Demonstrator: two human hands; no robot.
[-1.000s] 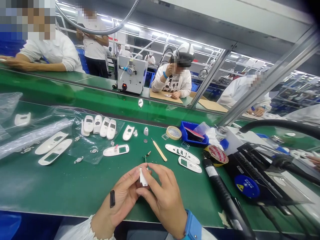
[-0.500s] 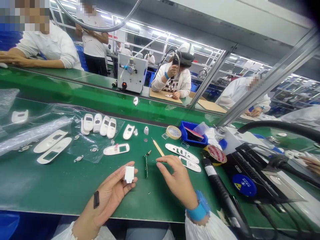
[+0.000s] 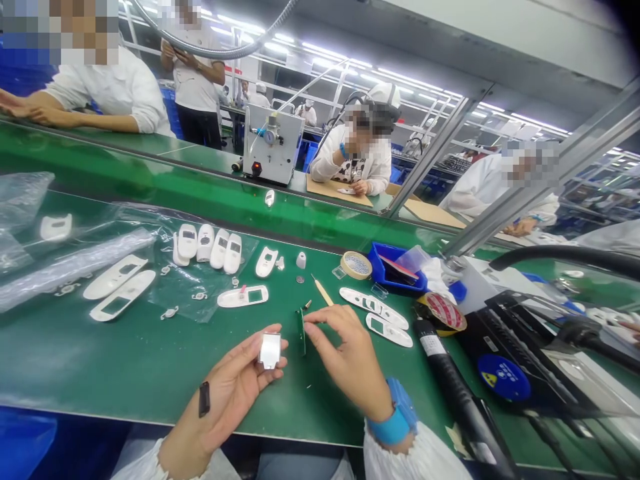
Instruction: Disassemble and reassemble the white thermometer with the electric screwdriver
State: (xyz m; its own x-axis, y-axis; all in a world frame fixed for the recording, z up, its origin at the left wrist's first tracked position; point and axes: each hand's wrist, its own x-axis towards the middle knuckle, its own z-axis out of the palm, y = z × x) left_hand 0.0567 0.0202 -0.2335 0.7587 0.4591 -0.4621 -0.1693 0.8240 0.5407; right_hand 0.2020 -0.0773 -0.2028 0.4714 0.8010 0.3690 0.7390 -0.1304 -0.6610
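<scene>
My left hand (image 3: pixel 225 387) lies palm up near the belt's front edge, its fingers gripping a small white rectangular part with a shiny face (image 3: pixel 270 351). A black strip (image 3: pixel 203 400) rests on that palm's lower side. My right hand (image 3: pixel 350 357), with a blue wristband (image 3: pixel 395 415), has its fingers spread and its fingertips right beside a thin green circuit board (image 3: pixel 302 331). Nothing shows between those fingers. Behind the hands lie white phone-shaped casings (image 3: pixel 205 243) on a plastic bag (image 3: pixel 200 293), with white face plates (image 3: pixel 373 309) to the right.
A wooden-handled pick (image 3: pixel 323 292), a tape roll (image 3: pixel 356 265) and a blue tray (image 3: pixel 395 268) lie beyond my hands. A black tool handle (image 3: pixel 445 373) and a black machine (image 3: pixel 505 360) stand to the right. Co-workers sit across the green belt (image 3: pixel 150 380).
My hands have come apart from working together on the white part. The right hand has moved off to the right, and the left keeps the part, now turned with its shiny face showing.
</scene>
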